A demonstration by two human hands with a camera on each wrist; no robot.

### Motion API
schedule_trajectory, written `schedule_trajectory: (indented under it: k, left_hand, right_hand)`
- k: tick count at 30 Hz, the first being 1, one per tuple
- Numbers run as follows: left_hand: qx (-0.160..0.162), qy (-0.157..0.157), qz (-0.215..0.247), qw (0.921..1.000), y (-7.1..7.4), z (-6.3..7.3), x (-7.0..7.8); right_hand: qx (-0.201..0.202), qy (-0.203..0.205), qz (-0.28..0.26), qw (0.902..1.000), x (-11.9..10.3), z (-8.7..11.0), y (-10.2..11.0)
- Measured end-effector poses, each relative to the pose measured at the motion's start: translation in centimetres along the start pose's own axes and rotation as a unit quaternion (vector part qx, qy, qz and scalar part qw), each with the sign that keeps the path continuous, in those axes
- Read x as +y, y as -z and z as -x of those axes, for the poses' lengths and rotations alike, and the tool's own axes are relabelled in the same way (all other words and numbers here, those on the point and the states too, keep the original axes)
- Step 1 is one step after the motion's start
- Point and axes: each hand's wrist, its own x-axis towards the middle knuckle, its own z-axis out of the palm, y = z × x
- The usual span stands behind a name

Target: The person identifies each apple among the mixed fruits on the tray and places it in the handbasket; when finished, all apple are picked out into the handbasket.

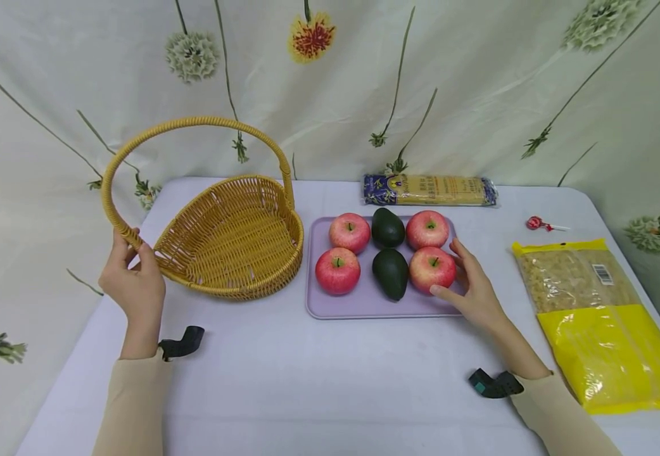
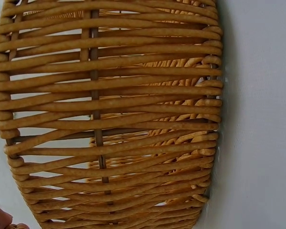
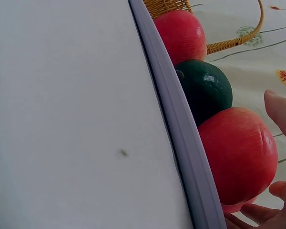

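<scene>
- Now everything hinges on the near right apple [image 1: 431, 271], which sits in the near right part of the lilac tray [image 1: 336, 307], stem up, between the thumb and fingers of the right hand [image 1: 475, 294].
- That hand reaches in over the tray's right end, fingers spread around the apple's right side and thumb at its near side. It looks relaxed rather than clamped; the right wrist view shows a gap beside the thumb, and whether any fingertip touches the fruit I cannot tell.
- Being round, the apple offers no long axis; the tray's own runs left to right, with the near avocado [image 1: 391, 274] just left of the apple and the far right apple [image 1: 427, 229] just behind it.
- Left of the tray stands the wicker basket [image 1: 275, 278], just beside its edge and with its bowl facing up.
- Farther left of the tray, the left hand [image 1: 136, 278] pinches the basket's handle [image 1: 193, 121] low on its left limb.
- The hands are thus well apart, on opposite sides of the tray. The right one is by far the nearer to the apple; from it, the basket lies leftward across the tray.
</scene>
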Motion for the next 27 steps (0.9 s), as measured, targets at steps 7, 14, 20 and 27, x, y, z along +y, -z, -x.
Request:
schedule_trajectory:
  k: [7,14,20,27]
  left_hand:
    - [0.0,0.004,-0.002,1.0,-0.07,0.02,-0.07]
    - [0.001,0.001,0.002,1.0,0.0,0.14,0.2]
    - [0.001,-0.003,0.004,1.0,0.06,0.21,0.34]
    - [0.003,-0.002,0.002,1.0,-0.05,0.05,0.06]
  right_hand:
    - [0.005,0.014,0.013,0.9998,0.21,0.04,-0.25]
    - [0.003,0.006,0.043,0.999,0.4,0.19,-0.27]
    - [-0.002,-0.01,0.051,0.9986,0.33,0.23,-0.29]
    - [0.0,-0.014,0.051,0.9986,0.09,0.2,-0.29]
